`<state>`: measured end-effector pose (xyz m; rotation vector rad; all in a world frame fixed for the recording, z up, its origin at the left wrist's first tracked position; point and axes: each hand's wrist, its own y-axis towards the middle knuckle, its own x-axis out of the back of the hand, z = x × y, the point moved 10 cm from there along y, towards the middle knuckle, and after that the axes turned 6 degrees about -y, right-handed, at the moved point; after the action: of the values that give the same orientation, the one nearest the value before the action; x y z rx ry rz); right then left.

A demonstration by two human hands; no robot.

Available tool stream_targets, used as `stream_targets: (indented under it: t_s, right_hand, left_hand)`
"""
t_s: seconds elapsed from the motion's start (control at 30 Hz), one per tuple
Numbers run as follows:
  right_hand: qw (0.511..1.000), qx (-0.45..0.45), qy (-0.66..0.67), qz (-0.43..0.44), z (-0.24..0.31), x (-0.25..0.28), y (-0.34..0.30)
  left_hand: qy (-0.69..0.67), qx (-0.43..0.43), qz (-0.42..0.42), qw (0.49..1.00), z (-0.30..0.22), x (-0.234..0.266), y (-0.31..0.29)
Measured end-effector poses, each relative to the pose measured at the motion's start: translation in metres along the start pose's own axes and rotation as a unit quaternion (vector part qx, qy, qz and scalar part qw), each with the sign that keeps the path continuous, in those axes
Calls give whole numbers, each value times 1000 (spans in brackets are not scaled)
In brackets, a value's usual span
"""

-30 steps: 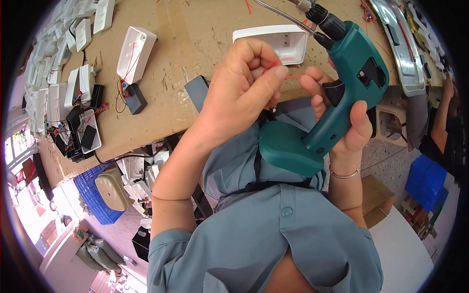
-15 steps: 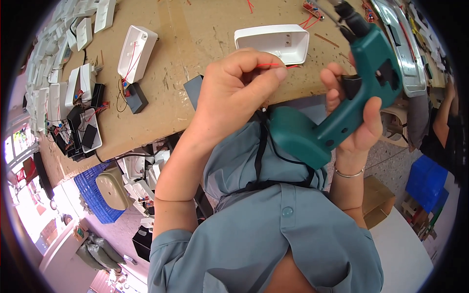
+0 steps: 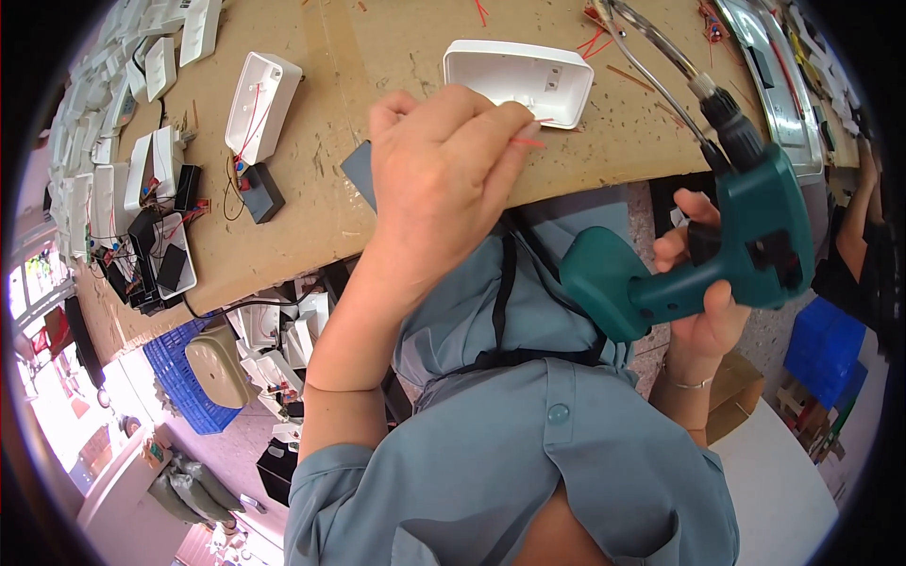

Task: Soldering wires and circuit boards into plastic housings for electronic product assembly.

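Observation:
My left hand (image 3: 429,174) is closed in a pinch over the front of the bench, holding thin red wires (image 3: 528,142) whose ends stick out past the fingertips. Just behind it lies an open white plastic case (image 3: 472,71). A dark grey block (image 3: 359,174) is partly covered by this hand. On the right, my right hand (image 3: 710,325) is wrapped round the handle of a green soldering gun (image 3: 788,203). Its metal tip and curved feed tube point up and left, over the bench. The grip hides part of the fingers.
Another white case (image 3: 260,108) with red wires lies left, beside a black block (image 3: 262,193). Many white cases (image 3: 94,132) pile up at the far left. A metal tray (image 3: 774,85) stands at the right. Below the bench sits a blue basket (image 3: 189,368). Another person's arm (image 3: 854,203) shows at far right.
The soldering gun has moved right and toward me, and its long tip now shows in view. My left hand has turned, back upward, and shifted slightly left with the red wires.

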<state>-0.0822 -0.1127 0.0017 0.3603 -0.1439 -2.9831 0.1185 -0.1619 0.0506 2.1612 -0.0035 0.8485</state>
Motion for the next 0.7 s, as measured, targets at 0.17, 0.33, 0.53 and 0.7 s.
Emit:
stream_targets:
  t_s: [0.17, 0.33, 0.53, 0.7]
  right_hand:
    - [995, -35, 97, 1, -15, -21, 7]
    - [975, -46, 216, -2, -39, -48, 40]
    - [965, -54, 257, -15, -46, -42, 53]
    - [961, -52, 270, 3, -34, -30, 49]
  left_hand:
    - [23, 16, 9, 1000, 4, 1, 5]
    - [23, 22, -4, 999, 6, 1, 2]
    - [24, 17, -16, 999, 3, -1, 1]
    - [-4, 16, -3, 1000, -10, -9, 2]
